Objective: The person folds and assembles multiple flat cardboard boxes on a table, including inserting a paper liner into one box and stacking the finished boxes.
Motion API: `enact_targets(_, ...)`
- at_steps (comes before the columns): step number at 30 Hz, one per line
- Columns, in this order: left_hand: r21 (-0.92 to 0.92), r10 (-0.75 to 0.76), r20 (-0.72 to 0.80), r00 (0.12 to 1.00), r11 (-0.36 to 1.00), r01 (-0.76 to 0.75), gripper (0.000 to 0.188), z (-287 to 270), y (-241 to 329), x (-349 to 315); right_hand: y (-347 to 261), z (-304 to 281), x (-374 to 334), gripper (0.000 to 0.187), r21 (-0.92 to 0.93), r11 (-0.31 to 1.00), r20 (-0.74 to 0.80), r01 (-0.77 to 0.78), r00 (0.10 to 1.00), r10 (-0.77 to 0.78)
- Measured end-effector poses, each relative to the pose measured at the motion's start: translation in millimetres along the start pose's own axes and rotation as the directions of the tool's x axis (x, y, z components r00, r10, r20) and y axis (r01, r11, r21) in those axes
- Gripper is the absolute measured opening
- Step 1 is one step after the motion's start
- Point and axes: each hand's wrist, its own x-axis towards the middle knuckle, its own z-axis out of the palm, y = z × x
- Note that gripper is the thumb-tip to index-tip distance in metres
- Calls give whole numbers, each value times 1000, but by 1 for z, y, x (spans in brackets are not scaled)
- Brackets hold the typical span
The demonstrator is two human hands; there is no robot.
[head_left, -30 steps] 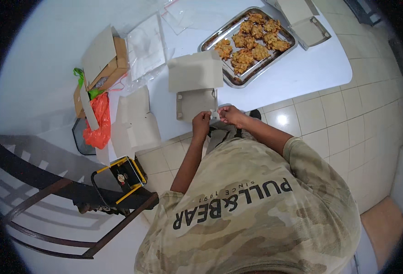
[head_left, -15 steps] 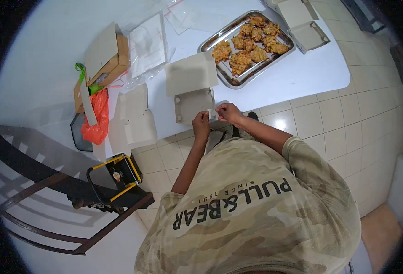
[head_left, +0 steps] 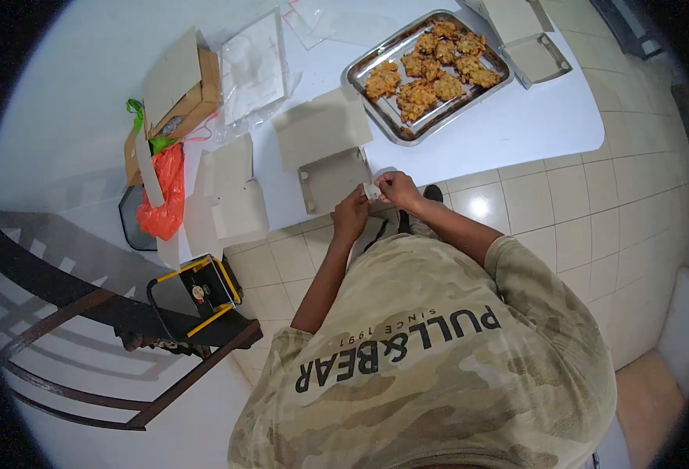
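Note:
At the table's near edge stands a grey-white cardboard box (head_left: 330, 184), its lid (head_left: 321, 129) folded back away from me. My left hand (head_left: 350, 213) pinches the near right corner of this box. Just to its right, my right hand (head_left: 398, 190) is closed on the same corner with its fingertips. Between the two hands shows a small pale flap (head_left: 371, 191), which looks like part of the box wall. The fingers cover the rest of that corner. The box's inside holds nothing that I can see.
A steel tray (head_left: 413, 139) of fried fritters (head_left: 417, 100) lies beyond the box to the right. Flat cartons (head_left: 237, 209) lie left, near a red plastic bag (head_left: 169, 187) and a brown box (head_left: 204, 100). Another unfolded box (head_left: 533, 59) is far right. A dark stair rail (head_left: 196, 379) stands left.
My hands have come closer together at the box corner, and the pale flap between them shows more plainly. The box's near right corner has shifted slightly, and the view has moved a little.

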Motion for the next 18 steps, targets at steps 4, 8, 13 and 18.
enact_targets(4, -11, 2, 45, 999, 1000, -1, 41, -10, 17, -6, 5, 0, 2, 16, -54, 997, -7, 60, 998, -60)
enact_targets(8, 193, -60, 46, 997, 980, 50, 39, -3, -2, -6, 13, 1, 9, 15, -142, 988, 71, 65, 996, -56)
enact_targets(13, -289, -34, 76, 997, 956, 54, 27, 4, -8, -1, 19, 1, 12, 22, -220, 955, -15, 198, 978, -206)
enact_targets(18, -261, -178, 1, 984, 950, 172, 21, 12, -44, 13, 14, 7, 16, 17, -39, 999, 102, 33, 994, -29)
